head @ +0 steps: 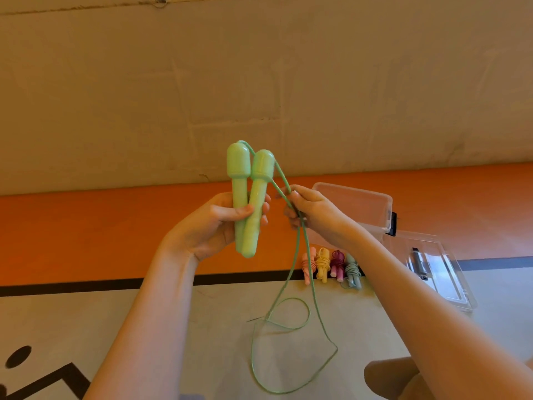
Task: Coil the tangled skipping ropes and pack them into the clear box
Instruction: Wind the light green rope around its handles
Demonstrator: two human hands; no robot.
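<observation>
My left hand [222,220] grips the two light green handles [249,197] of a skipping rope, held upright side by side in mid-air. The green cord [288,310] leaves the handle tops, passes through my right hand [311,215], which pinches both strands, then hangs down in loose loops onto the floor. Several coiled ropes lie in a row on the floor by the wall: pink [307,265], yellow [323,264], magenta [337,264] and pale green-blue [352,269]. The clear box [360,197] stands behind my right hand.
The box's clear lid [441,272] lies on the floor at the right. An orange band runs along the wall base, with a black stripe below. My knee [395,373] shows at the lower right. Black floor markings sit at the lower left.
</observation>
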